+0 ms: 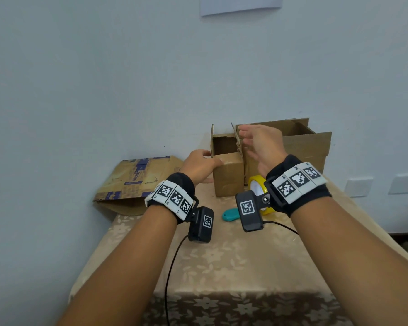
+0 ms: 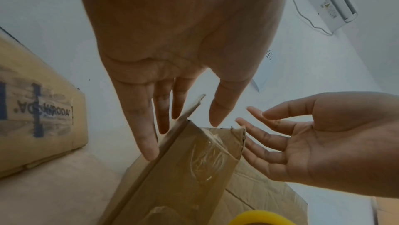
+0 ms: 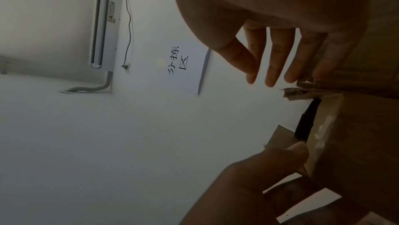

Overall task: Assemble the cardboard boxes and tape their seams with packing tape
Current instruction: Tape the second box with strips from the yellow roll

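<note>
A small cardboard box [image 1: 229, 177] stands on the table with its top flaps up; old clear tape shows on its front [image 2: 207, 158]. My left hand [image 1: 199, 164] straddles its left front corner. The straight fingers [image 2: 149, 135] lie along the left side and the thumb sits over the front edge. My right hand [image 1: 257, 142] hovers open, palm to the left, by the box's right flap. Its fingers [image 2: 265, 140] are spread and just clear of the cardboard. A yellow roll of packing tape [image 1: 257, 184] stands by the box's right, partly hidden by my right wrist.
A larger open box [image 1: 299, 147] stands behind on the right, against the wall. A flattened printed box [image 1: 137, 182] leans at the table's left edge. A teal cutter [image 1: 231, 214] lies in front of the small box. The cloth-covered table [image 1: 222, 260] reaches toward me.
</note>
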`<state>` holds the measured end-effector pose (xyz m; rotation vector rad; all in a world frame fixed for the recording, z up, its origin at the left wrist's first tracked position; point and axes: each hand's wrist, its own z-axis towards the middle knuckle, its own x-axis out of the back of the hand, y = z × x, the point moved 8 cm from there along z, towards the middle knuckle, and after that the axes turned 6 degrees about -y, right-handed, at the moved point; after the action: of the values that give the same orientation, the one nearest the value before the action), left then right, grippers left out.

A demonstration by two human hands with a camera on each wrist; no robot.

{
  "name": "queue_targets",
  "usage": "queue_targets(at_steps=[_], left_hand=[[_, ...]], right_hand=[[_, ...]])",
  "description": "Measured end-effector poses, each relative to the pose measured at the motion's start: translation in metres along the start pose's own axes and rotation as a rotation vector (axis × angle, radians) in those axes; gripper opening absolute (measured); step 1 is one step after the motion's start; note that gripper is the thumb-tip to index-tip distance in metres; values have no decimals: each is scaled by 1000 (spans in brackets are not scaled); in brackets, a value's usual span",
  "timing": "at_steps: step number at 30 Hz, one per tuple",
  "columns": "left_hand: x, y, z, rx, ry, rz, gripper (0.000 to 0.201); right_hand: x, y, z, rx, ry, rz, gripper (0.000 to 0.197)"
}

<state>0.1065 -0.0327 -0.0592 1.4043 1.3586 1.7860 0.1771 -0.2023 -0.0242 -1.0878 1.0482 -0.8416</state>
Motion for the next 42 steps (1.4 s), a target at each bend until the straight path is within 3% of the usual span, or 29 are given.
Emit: queue_targets(at_steps=[9,17,22,26,29,34,40,42], left_hand=[[31,6,-8,-44,65,11,39],[64,-2,-21,-72,157,-5,24],[81,-5,-24,-80,194,11,17],[103,-8,-28,-107,300,100,4],[125,-22,-30,-52,395,212,19],[156,-62,-28,210,423,486,42],[178,-94,-33,379,422,530,64],[181,-101,-34,406,411,515,70]], right_hand=[[-11,-6,-6,81,16,20,32],[-59,5,-24,16,-184,137,26],[-91,22,-28,-25,-268,134,27],[-111,41,-27,-56,-307,40,28],[-125,57,-28,-128,-339,-58,29],[-138,100,-35,-390,-411,-198,20],[-151,131,-31,-532,-402,-140,55],[-146,131,-31,-546,-393,-107,52]])
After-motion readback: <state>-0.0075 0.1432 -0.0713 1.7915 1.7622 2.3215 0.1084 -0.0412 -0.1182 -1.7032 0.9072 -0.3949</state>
